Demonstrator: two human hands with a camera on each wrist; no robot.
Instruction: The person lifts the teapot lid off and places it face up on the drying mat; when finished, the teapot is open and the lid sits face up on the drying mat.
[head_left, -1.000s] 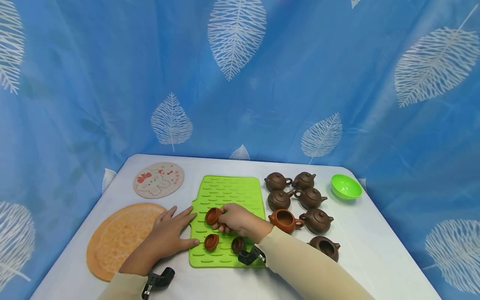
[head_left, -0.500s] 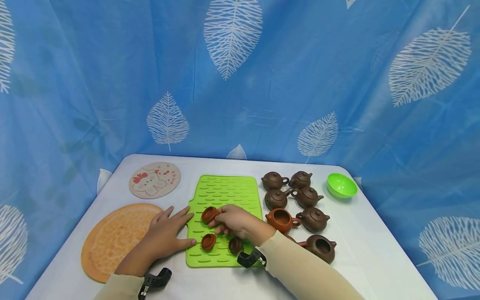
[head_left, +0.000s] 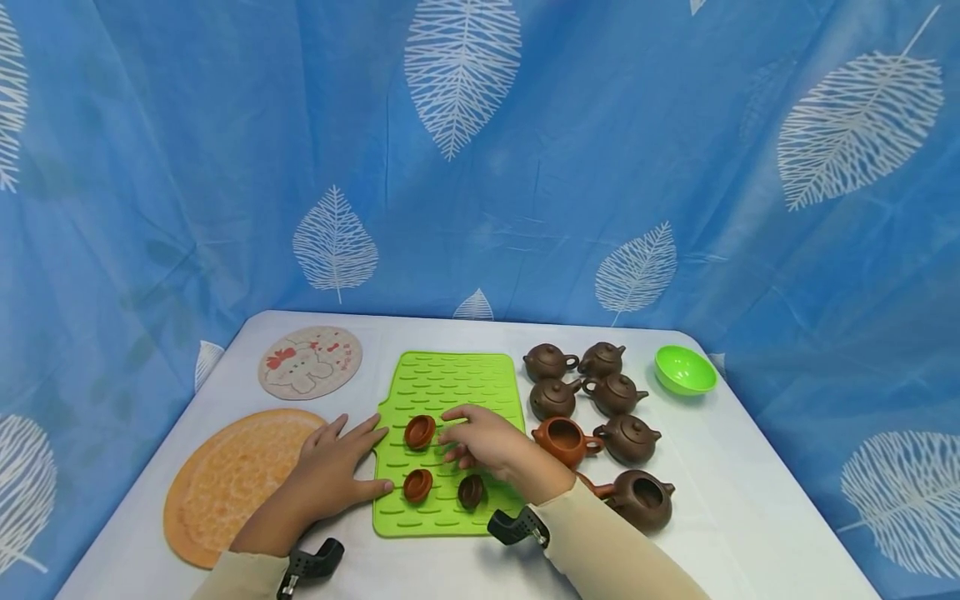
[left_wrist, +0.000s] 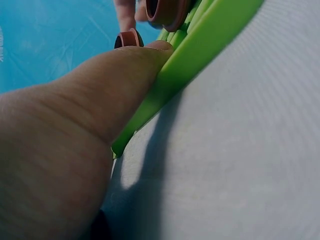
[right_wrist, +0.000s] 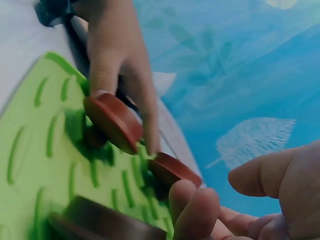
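Observation:
Three small teapot lids lie upside down on a ribbed green mat (head_left: 457,375): a far reddish lid (head_left: 420,432), a near reddish lid (head_left: 417,485) and a dark brown lid (head_left: 471,492). My right hand (head_left: 483,440) hovers just right of the far lid. In the right wrist view, a gap shows between its thumb (right_wrist: 265,175) and loosely bent fingers, with nothing between them. My left hand (head_left: 330,467) has its fingers spread, fingertips on the mat's left edge. In the left wrist view, its thumb (left_wrist: 125,70) lies along that edge.
Several lidded brown teapots (head_left: 551,398) stand right of the mat. A reddish lidless teapot (head_left: 564,442) and a dark lidless teapot (head_left: 643,500) are nearer; my right forearm partly covers another reddish one. A green bowl (head_left: 686,371), orange round mat (head_left: 240,483) and rabbit-print mat (head_left: 310,362) lie around.
My right hand has let go of the far reddish lid and drawn slightly right, leaving the lid on the mat. The left hand stays at the mat's edge.

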